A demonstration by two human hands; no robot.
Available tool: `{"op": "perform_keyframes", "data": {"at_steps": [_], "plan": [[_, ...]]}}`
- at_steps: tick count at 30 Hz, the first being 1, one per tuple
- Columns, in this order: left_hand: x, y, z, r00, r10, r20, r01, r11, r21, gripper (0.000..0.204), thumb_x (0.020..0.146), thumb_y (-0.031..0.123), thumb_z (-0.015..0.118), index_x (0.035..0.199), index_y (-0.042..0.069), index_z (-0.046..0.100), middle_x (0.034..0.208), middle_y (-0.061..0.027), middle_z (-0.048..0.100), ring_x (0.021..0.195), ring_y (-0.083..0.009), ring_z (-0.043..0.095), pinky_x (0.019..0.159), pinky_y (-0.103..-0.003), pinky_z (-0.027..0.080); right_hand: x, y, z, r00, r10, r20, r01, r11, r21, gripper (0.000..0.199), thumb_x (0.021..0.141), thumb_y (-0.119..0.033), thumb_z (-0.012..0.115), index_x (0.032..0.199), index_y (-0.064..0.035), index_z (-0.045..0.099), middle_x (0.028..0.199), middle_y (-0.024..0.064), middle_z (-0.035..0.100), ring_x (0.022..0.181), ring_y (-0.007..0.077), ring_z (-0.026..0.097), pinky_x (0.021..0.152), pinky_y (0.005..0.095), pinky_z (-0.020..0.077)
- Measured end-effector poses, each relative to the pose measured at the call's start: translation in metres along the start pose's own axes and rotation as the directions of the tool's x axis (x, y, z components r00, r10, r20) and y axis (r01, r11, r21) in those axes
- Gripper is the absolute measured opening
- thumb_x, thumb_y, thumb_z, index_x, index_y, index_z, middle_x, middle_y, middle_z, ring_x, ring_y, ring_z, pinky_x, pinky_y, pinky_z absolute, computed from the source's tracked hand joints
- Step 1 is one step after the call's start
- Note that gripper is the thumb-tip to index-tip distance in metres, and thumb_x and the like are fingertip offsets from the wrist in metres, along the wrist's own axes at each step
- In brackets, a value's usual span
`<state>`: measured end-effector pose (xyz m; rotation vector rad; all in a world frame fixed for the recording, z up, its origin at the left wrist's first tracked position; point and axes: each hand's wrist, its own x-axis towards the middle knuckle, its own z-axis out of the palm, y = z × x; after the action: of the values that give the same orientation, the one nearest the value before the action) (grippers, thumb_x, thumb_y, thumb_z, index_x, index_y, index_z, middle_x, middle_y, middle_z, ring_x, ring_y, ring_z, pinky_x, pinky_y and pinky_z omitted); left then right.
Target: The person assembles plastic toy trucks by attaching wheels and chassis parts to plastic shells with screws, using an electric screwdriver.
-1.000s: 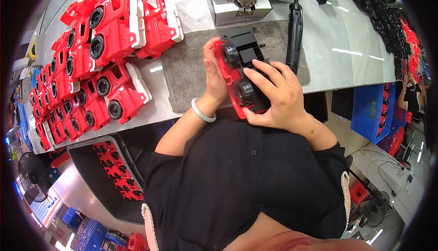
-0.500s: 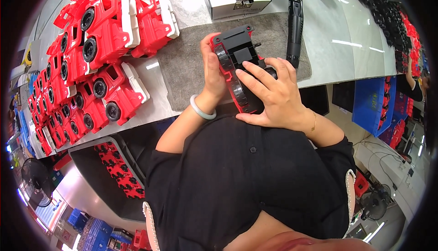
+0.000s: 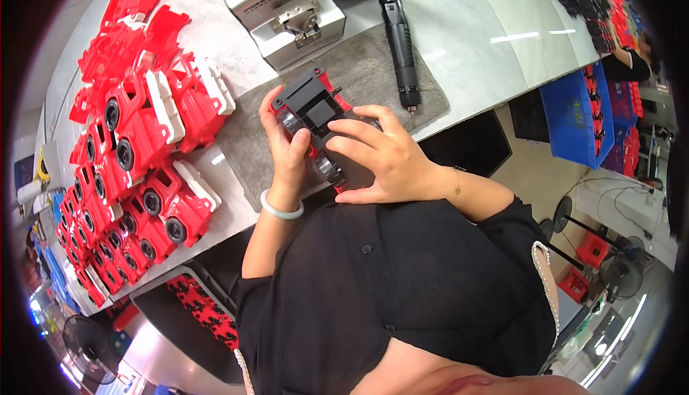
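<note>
Your bench (image 3: 495,29) runs corner to corner, its left edge heaped with finished red toy trucks (image 3: 143,172). At the bench's near edge lies a grey mat (image 3: 373,72), with a white screw feeder (image 3: 283,7) at its far edge and a black electric screwdriver (image 3: 400,43) lying along its right side. Over the mat's near edge you hold a red toy truck (image 3: 316,118) underside up, its black chassis facing you. Your left hand (image 3: 287,147) clasps its left side, fingers curled round it; your right hand (image 3: 387,161) covers its near end, fingers spread across the chassis.
</note>
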<state>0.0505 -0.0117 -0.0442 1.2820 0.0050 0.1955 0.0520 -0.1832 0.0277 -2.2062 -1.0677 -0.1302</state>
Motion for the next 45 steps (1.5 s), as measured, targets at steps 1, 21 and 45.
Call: {"op": "perform_keyframes", "data": {"at_steps": [1,21,45], "plan": [[0.001,0.004,0.001,1.000,-0.026,0.015,0.027,0.999,-0.047,0.077,0.068,0.034,0.065,0.127,0.008,0.024,0.115,-0.0113,0.039,0.106,-0.0211,0.041,0.092,-0.034,0.032,0.000,0.000,0.000,1.000,0.005,-0.012,-0.005,1.000,-0.009,0.055,0.056,-0.038,0.073,0.100,-0.0099,0.054,0.111,0.0063,0.048,0.101,0.0325,0.040,0.085,0.0394,0.0385],[0.006,0.002,-0.014,0.989,-0.124,-0.076,0.098,0.956,-0.278,0.068,0.065,0.022,0.064,0.121,0.009,0.028,0.107,-0.0123,0.046,0.092,-0.0245,0.053,0.077,-0.035,0.048,0.046,0.163,-0.089,0.950,0.175,-0.257,-0.168,0.985,0.051,0.026,0.071,-0.022,0.063,0.093,-0.0079,0.057,0.097,0.0099,0.057,0.092,0.0274,0.052,0.083,0.0356,0.0405],[0.017,0.030,-0.013,0.948,-0.252,-0.196,0.266,0.963,0.051,0.080,0.060,0.025,0.061,0.129,0.006,0.025,0.114,-0.0117,0.045,0.105,-0.0225,0.047,0.090,-0.033,0.038,0.122,0.399,-0.126,0.988,0.060,-0.145,-0.139,0.764,-0.630,0.039,0.075,-0.038,0.061,0.105,-0.0139,0.059,0.108,0.0062,0.058,0.113,0.0254,0.044,0.094,0.0344,0.0338]]}}
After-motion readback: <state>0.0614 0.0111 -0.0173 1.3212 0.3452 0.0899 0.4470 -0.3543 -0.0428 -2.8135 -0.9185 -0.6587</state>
